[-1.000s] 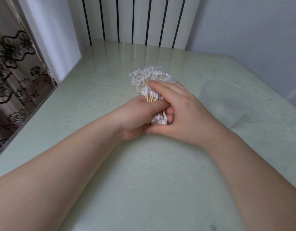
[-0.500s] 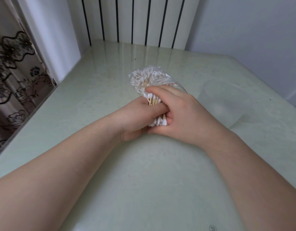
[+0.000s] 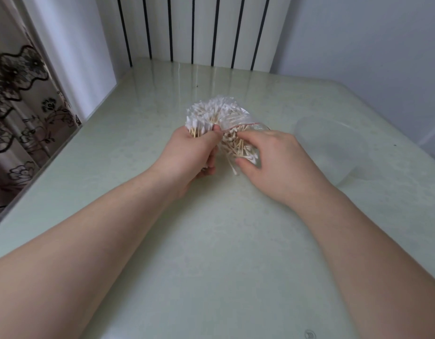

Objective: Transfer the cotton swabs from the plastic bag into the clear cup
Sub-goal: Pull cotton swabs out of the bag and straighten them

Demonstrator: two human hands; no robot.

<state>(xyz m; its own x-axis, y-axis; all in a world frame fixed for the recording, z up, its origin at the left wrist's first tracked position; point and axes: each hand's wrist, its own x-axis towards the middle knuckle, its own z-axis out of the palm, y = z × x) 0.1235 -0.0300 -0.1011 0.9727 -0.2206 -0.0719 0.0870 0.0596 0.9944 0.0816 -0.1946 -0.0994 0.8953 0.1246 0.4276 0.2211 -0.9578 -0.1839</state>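
**Inspector A:** We record the left hand (image 3: 189, 152) clamped round a fanned bundle of wooden-stemmed cotton swabs (image 3: 206, 116), their white tips pointing away from us. The right hand (image 3: 272, 162) is closed on the clear zip bag (image 3: 238, 123), the one with the red seal line, and a second clump of swabs lies loose inside it against the palm.

**Inspector B:** Agreed. We note the change: half a second ago both hands were pressed together on a single tight bundle; now they are drawn apart, and the bag is peeling off to the right with part of the contents left in it.

**Inspector A:** We judge that as a partial extraction. One bundle is largely free of the bag, the remainder is not.

**Inspector B:** And the clear cup (image 3: 334, 148) lies on its side on the pale green tabletop (image 3: 211, 253), to the right of the right hand and apart from it. We see no swabs in it.

**Inspector A:** So the transfer proper has not begun. We flag the loose swabs at the bag mouth as liable to spill.
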